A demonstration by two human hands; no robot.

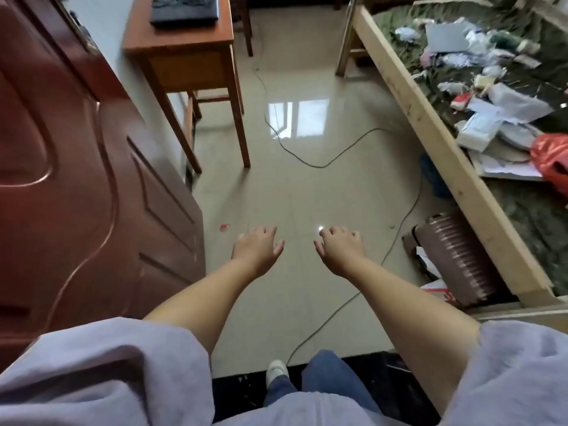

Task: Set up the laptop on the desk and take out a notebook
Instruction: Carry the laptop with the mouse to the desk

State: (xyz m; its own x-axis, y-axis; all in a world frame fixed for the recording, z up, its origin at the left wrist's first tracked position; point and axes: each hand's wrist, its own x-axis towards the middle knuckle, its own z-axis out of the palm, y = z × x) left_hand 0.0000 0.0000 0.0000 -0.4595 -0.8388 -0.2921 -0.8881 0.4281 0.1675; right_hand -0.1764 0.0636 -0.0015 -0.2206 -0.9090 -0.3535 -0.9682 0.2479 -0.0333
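A closed dark laptop [184, 10] with a bundle of cable on top lies on a small orange-brown wooden desk [181, 44] at the upper left, far ahead of me. My left hand [257, 249] and my right hand [339, 249] hang side by side over the tiled floor, palms down, fingers loosely apart, holding nothing. Both are well short of the desk. No notebook can be picked out with certainty.
An open red-brown door [76, 167] stands along the left. A wooden bed frame [436, 139] on the right holds papers, packets and a red bag [551, 158]. A thin cable [310, 162] snakes across the floor. A ribbed brown suitcase [455, 262] lies under the bed.
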